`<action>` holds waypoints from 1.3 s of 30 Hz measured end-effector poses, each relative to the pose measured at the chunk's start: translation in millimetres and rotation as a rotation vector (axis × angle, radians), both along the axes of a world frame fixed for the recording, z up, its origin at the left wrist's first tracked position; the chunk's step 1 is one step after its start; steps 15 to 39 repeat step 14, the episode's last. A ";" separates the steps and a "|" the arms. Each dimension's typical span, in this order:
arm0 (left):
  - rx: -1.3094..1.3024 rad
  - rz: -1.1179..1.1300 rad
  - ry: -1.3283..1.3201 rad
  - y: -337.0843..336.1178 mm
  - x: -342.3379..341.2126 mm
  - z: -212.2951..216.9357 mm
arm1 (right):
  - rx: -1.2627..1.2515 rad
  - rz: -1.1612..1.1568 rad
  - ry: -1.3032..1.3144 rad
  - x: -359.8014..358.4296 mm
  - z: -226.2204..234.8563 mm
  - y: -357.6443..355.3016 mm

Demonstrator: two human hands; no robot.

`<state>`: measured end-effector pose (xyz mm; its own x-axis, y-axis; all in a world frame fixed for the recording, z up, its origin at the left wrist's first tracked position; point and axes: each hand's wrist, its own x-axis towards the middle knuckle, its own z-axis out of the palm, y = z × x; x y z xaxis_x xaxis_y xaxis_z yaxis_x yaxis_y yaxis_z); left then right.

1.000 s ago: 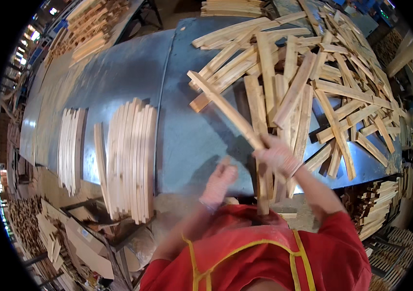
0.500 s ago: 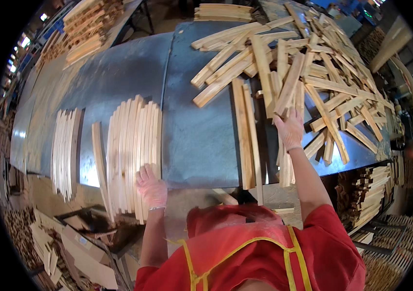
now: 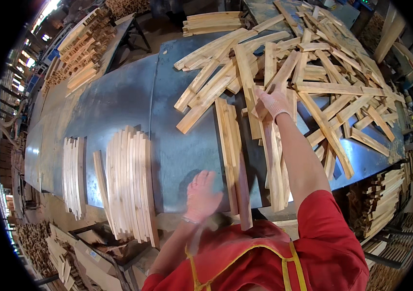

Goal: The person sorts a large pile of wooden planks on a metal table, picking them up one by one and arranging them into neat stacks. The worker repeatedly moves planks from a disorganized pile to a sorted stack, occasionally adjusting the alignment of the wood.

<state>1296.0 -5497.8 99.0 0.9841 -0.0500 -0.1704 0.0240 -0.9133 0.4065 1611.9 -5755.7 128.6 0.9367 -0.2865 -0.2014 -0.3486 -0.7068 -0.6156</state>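
Note:
My right hand (image 3: 273,103), in a pale glove, is closed on the near end of a wooden slat (image 3: 285,69) at the edge of a loose heap. More slats (image 3: 275,160) lie lengthwise beneath that forearm. My left hand (image 3: 203,196), gloved too and slightly blurred, hovers over the bare metal tabletop (image 3: 182,145) with its fingers stretched out and nothing in them. Just right of it, a few slats (image 3: 230,155) lie together and jut over the near edge. To its left stands a tight row of slats (image 3: 128,184) set side by side.
A smaller row of slats (image 3: 73,177) and a single leaning slat (image 3: 101,189) are farther left. The tangled heap (image 3: 347,87) covers the right of the table. Stacked wood (image 3: 87,53) stands at the far left, and a cardboard box (image 3: 92,264) sits below the near edge.
My left hand has come off the row of slats and moved right over bare metal. My right hand still grips a slat, now farther left. The whole view has shifted somewhat.

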 end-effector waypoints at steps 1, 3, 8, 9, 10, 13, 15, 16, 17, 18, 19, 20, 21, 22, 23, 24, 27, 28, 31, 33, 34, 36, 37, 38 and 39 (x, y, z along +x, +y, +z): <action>-0.036 0.035 0.014 -12.9 8.0 1.2 | -0.146 0.005 0.076 -2.9 10.9 2.0; -0.118 0.112 0.037 -36.7 21.4 -0.7 | -0.131 0.017 0.051 -8.4 9.6 -6.0; 0.131 0.221 0.112 -101.8 13.8 -49.9 | 0.312 0.112 -0.422 -99.9 -40.1 -42.9; 0.198 0.205 0.068 -108.9 13.9 -60.7 | 0.315 0.134 -0.436 -127.2 -46.1 -48.5; 0.100 0.239 0.175 -113.3 18.3 -58.1 | 0.427 0.137 -0.326 -152.6 -39.2 -45.8; -0.369 0.335 0.425 -117.7 27.3 -32.3 | 0.975 0.102 0.040 -198.6 -27.5 -47.3; -0.373 0.328 0.421 -120.0 28.1 -30.7 | 0.971 0.100 0.033 -198.9 -24.9 -49.9; -0.373 0.328 0.421 -120.0 28.1 -30.7 | 0.971 0.100 0.033 -198.9 -24.9 -49.9; -0.373 0.328 0.421 -120.0 28.1 -30.7 | 0.971 0.100 0.033 -198.9 -24.9 -49.9; -0.373 0.328 0.421 -120.0 28.1 -30.7 | 0.971 0.100 0.033 -198.9 -24.9 -49.9; -0.373 0.328 0.421 -120.0 28.1 -30.7 | 0.971 0.100 0.033 -198.9 -24.9 -49.9; -0.373 0.328 0.421 -120.0 28.1 -30.7 | 0.971 0.100 0.033 -198.9 -24.9 -49.9; -0.373 0.328 0.421 -120.0 28.1 -30.7 | 0.971 0.100 0.033 -198.9 -24.9 -49.9; -0.373 0.328 0.421 -120.0 28.1 -30.7 | 0.971 0.100 0.033 -198.9 -24.9 -49.9; -0.373 0.328 0.421 -120.0 28.1 -30.7 | 0.971 0.100 0.033 -198.9 -24.9 -49.9; -0.373 0.328 0.421 -120.0 28.1 -30.7 | 0.971 0.100 0.033 -198.9 -24.9 -49.9; -0.373 0.328 0.421 -120.0 28.1 -30.7 | 0.971 0.100 0.033 -198.9 -24.9 -49.9; -0.373 0.328 0.421 -120.0 28.1 -30.7 | 0.971 0.100 0.033 -198.9 -24.9 -49.9; -0.373 0.328 0.421 -120.0 28.1 -30.7 | 0.971 0.100 0.033 -198.9 -24.9 -49.9; -0.373 0.328 0.421 -120.0 28.1 -30.7 | 0.971 0.100 0.033 -198.9 -24.9 -49.9; -0.373 0.328 0.421 -120.0 28.1 -30.7 | 0.971 0.100 0.033 -198.9 -24.9 -49.9; -0.373 0.328 0.421 -120.0 28.1 -30.7 | 0.971 0.100 0.033 -198.9 -24.9 -49.9; -0.373 0.328 0.421 -120.0 28.1 -30.7 | 0.971 0.100 0.033 -198.9 -24.9 -49.9; -0.373 0.328 0.421 -120.0 28.1 -30.7 | 0.971 0.100 0.033 -198.9 -24.9 -49.9; -0.373 0.328 0.421 -120.0 28.1 -30.7 | 0.971 0.100 0.033 -198.9 -24.9 -49.9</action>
